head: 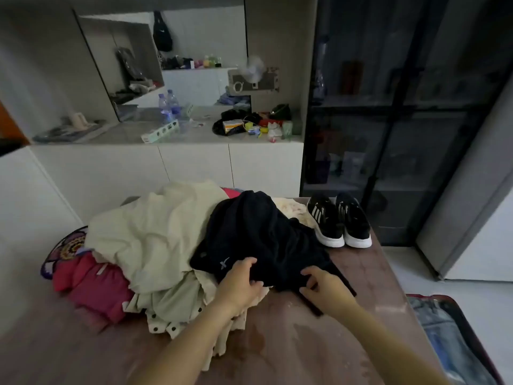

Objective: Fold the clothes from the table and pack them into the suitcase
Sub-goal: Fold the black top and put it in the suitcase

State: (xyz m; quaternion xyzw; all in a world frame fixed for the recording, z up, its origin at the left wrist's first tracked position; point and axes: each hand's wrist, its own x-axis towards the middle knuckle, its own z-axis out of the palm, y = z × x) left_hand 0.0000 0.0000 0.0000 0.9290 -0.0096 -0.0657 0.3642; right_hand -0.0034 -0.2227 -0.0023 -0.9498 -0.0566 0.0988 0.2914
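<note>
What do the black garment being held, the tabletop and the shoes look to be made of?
Black garment: soft matt fabric, probably a sportswear knit; it drapes in loose folds.
Tabletop: glossy reddish-brown stone or stone-look laminate; mottled pattern, light reflections.
Shoes: black textile uppers, white rubbery-looking soles.

We can read only one mark, a grey X-shaped logo [223, 264] printed on the black garment [263, 234]. The hanging black bag [162, 33] carries a small white mark, and the boxes [159, 133] on the counter carry print, all too blurred for us to read.
</note>
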